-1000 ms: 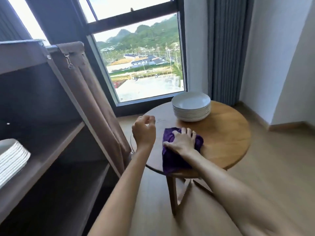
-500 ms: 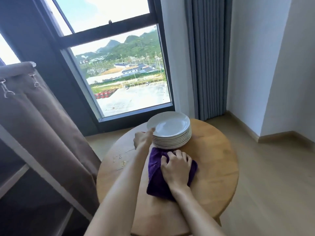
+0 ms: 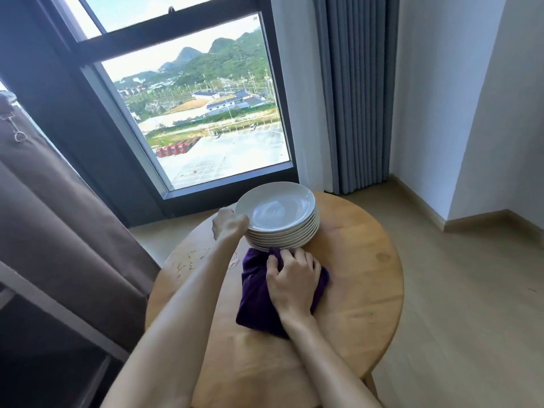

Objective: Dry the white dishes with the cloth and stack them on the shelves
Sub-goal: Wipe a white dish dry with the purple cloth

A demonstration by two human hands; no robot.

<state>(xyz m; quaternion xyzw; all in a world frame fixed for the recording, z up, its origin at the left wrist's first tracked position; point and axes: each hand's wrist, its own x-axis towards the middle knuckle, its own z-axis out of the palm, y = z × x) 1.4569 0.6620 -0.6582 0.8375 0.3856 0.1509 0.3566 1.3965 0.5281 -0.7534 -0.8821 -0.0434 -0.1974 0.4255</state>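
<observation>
A stack of several white plates (image 3: 282, 219) stands at the far side of the round wooden table (image 3: 362, 278). My left hand (image 3: 231, 225) grips the left rim of the top plate, which sits slightly tilted above the others. A purple cloth (image 3: 253, 295) lies on the table just in front of the stack. My right hand (image 3: 291, 279) lies on the cloth with its fingers curled into the fabric near the plates.
A brown fabric cover (image 3: 67, 237) hangs over the shelf unit at the left, with a shelf edge (image 3: 59, 313) below it. Behind the table are a large window (image 3: 200, 119) and a grey curtain (image 3: 356, 92). Wooden floor (image 3: 471, 290) lies to the right.
My view has swung from the shelves to the table. My left hand has reached forward and taken the rim of the top plate. My right hand has stayed on the cloth, fingers now curled.
</observation>
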